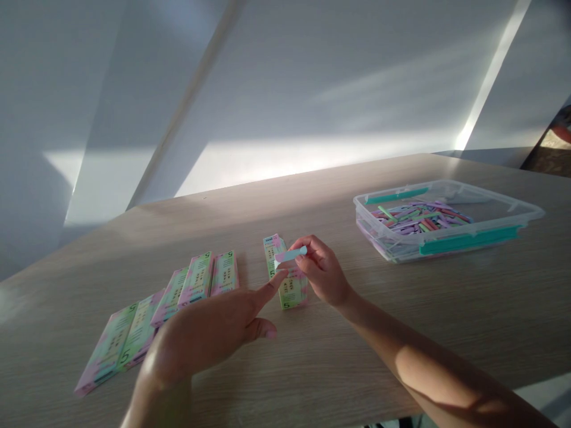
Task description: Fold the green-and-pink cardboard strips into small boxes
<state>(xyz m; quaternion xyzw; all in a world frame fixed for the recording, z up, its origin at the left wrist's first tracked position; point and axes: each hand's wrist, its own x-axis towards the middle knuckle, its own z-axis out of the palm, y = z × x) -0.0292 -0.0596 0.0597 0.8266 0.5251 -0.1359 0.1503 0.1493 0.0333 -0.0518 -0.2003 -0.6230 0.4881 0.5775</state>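
Seen from the head camera, a person's two bare hands work over a pale wood-grain table (312, 368), just below the middle of the frame. The right hand (323, 270), reaching in from the lower right, is closed around a pale blue paper strip (291, 254), pinching one end between thumb and bent fingers (307, 244) while the rest of the strip points left, clear of the hand. Directly beneath the strip lies a narrow pastel pink-and-green box (293, 289) printed with a 5, its long side running away from the person. The left hand (205, 321), entering at the bottom centre, is open and holds nothing. Its extended index finger (270, 288) reaches toward the near part of that box, either touching its edge or just beside it; the view does not settle which. Holding the strip by its end leaves most of its length free, and a light pinch should keep the thin paper from creasing, while the pointing finger sits well placed to steady the box. To the left, five matching boxes (196, 279) lie side by side, fanning toward the lower left of the frame. At the right, a clear plastic tub (491, 205) with teal clips (468, 241) holds a loose pile of coloured sticks (419, 217). Sunlight slants across the wall (312, 89) filling the upper part of the frame.
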